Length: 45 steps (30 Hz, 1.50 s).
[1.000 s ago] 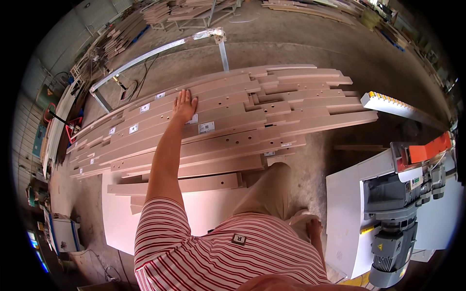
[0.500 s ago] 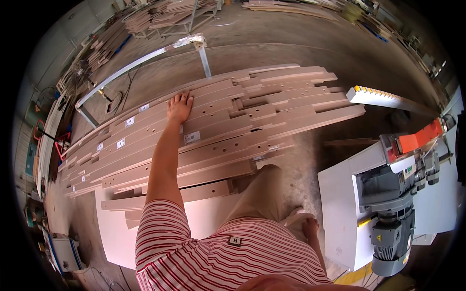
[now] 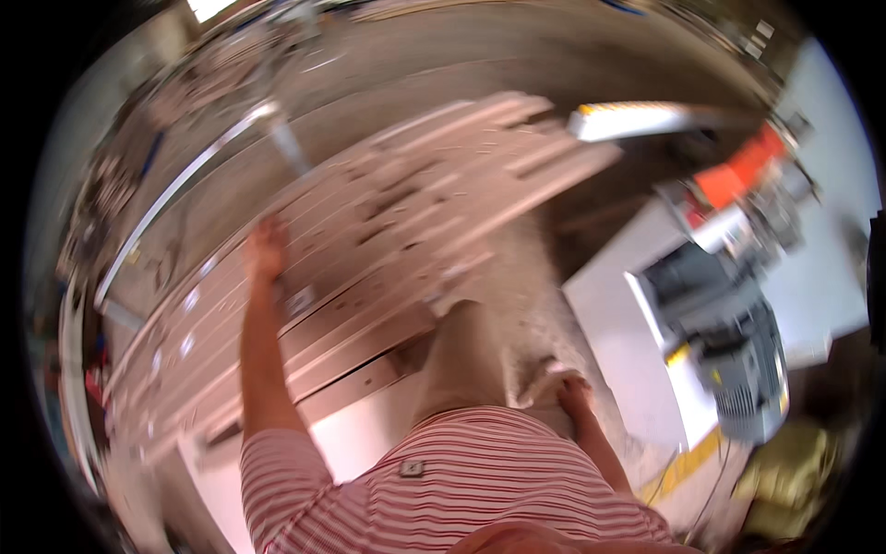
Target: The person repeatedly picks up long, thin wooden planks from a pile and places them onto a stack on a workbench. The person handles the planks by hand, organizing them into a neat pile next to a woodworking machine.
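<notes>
My left arm stretches out over a broad stack of long, brownish boards (image 3: 369,245) with drilled holes. Smeared by motion, my left hand (image 3: 266,247) lies on the boards near their far edge, its fingers extended and nothing seen in its grasp. Several small white labels (image 3: 300,300) are stuck on the boards around it. Down by my right leg hangs my right hand (image 3: 574,394), apart from the stack. Its fingers are too blurred to make out, and I see no object in it.
A metal frame (image 3: 180,185) stands beyond the stack. To the right are a white machine housing (image 3: 609,323) with a grey motor (image 3: 743,379), an orange part (image 3: 738,171) and a white beam with yellow marks (image 3: 637,122). A pale panel (image 3: 360,425) sits below the boards.
The view has turned and blurred, so the boards sit further left and the machine appears tilted. My left hand remains on the boards; my right still hangs at my side.
</notes>
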Each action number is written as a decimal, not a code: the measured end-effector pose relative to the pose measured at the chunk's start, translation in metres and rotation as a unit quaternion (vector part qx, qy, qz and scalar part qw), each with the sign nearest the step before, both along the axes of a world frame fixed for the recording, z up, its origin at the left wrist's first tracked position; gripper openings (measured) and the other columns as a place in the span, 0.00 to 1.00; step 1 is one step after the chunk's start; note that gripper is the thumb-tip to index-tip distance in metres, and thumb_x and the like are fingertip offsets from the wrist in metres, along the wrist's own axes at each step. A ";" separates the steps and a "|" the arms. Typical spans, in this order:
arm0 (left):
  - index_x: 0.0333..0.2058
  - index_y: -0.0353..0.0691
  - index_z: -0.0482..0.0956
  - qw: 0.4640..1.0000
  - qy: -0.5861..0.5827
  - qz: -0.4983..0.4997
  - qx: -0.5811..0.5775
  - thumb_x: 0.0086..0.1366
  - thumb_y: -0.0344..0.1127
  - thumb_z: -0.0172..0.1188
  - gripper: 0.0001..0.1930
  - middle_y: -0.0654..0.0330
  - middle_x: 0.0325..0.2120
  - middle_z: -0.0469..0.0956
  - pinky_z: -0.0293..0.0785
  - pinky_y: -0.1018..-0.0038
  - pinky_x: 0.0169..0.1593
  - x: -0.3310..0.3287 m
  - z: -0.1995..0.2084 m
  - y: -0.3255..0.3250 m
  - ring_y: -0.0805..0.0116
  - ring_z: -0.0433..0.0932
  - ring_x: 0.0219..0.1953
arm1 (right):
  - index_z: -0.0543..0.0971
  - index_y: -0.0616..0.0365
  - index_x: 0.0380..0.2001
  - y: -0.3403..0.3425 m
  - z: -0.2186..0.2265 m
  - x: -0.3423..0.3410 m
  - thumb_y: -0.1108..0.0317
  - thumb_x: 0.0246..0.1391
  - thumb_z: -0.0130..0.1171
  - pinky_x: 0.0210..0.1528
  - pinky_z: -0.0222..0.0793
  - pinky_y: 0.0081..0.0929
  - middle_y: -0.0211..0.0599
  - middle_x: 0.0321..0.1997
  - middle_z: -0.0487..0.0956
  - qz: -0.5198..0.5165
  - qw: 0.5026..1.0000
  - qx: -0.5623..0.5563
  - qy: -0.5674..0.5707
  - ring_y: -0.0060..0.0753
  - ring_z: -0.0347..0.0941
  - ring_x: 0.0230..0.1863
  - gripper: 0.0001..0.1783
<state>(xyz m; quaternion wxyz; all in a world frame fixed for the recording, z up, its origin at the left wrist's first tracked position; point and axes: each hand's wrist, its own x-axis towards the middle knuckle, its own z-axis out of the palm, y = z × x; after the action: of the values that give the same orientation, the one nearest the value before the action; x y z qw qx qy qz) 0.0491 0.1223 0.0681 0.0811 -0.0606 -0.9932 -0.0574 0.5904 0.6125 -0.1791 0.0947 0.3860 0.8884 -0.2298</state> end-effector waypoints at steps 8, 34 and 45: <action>0.67 0.50 0.53 0.996 0.011 0.040 -0.080 0.72 0.57 0.33 0.31 0.57 0.67 0.55 0.47 0.60 0.68 0.004 -0.013 -0.021 0.58 0.53 0.68 | 0.72 0.37 0.57 0.000 0.021 -0.020 0.50 0.50 0.51 0.66 0.51 0.56 0.34 0.68 0.61 -0.016 0.991 -0.110 -0.078 0.46 0.50 0.71 0.28; 0.65 0.43 0.60 0.997 0.057 0.020 -0.041 0.71 0.57 0.37 0.31 0.57 0.66 0.57 0.50 0.62 0.67 0.027 -0.021 -0.033 0.60 0.55 0.68 | 0.71 0.28 0.58 0.004 0.021 -0.019 0.40 0.47 0.55 0.68 0.43 0.61 0.33 0.72 0.51 0.061 0.980 -0.154 -0.107 0.49 0.37 0.74 0.32; 0.59 0.37 0.67 0.992 0.117 -0.037 0.030 0.72 0.48 0.42 0.26 0.51 0.60 0.66 0.60 0.63 0.63 0.029 -0.023 -0.040 0.53 0.63 0.63 | 0.72 0.26 0.58 0.001 0.024 -0.021 0.39 0.49 0.52 0.69 0.43 0.61 0.33 0.73 0.49 0.057 0.981 -0.146 -0.113 0.50 0.36 0.74 0.31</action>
<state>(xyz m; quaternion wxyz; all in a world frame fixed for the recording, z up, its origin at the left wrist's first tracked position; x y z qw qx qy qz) 0.0779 0.0822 0.0453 0.1963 -0.1007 -0.9719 -0.0825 0.5693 0.6135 -0.1553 0.2628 0.3401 0.8493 -0.3065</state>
